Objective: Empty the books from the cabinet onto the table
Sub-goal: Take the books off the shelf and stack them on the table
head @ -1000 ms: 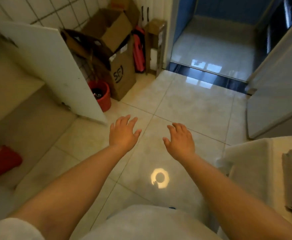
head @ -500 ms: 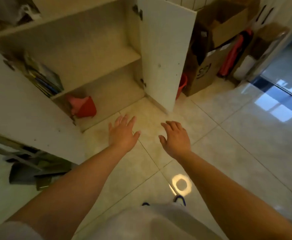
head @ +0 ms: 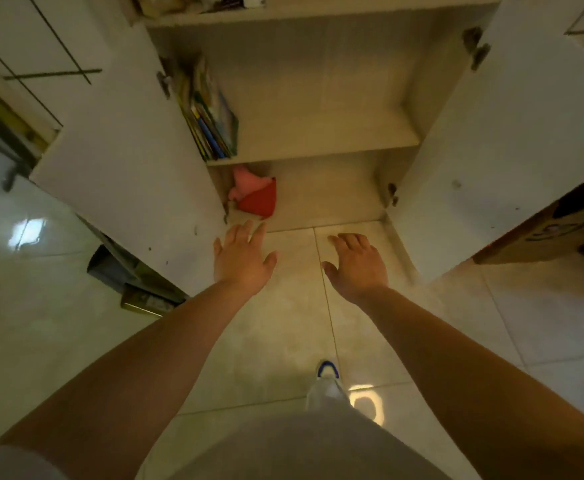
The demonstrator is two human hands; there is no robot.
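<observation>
- Since half a second ago, the view has been swung round to face the cabinet [head: 321,109] squarely; a second ago only tiled floor and a doorway were faced.
- Both hands are still held out in front, empty, much as before.
- The left hand [head: 244,259] is seen palm down with fingers straight and slightly spread, just below the lower compartment; nothing is gripped.
- The right hand [head: 356,263] is held with fingers relaxed and loosely bent; nothing is pinched or touched.
- The books [head: 211,114] are seen standing, leaning, at the left end of the middle shelf [head: 318,147], well apart from both hands.
- A red and pink object [head: 256,197] is seen on the cabinet bottom at the left, just beyond the left fingertips.
- Both cabinet doors are swung wide: the left door [head: 124,174] and the right door [head: 512,140].
- A glossy tiled floor [head: 283,327] is seen below, with a shoe [head: 327,368] near a bright reflection.
- A cardboard box [head: 553,233] is seen at the right edge, and clutter behind the left door.
</observation>
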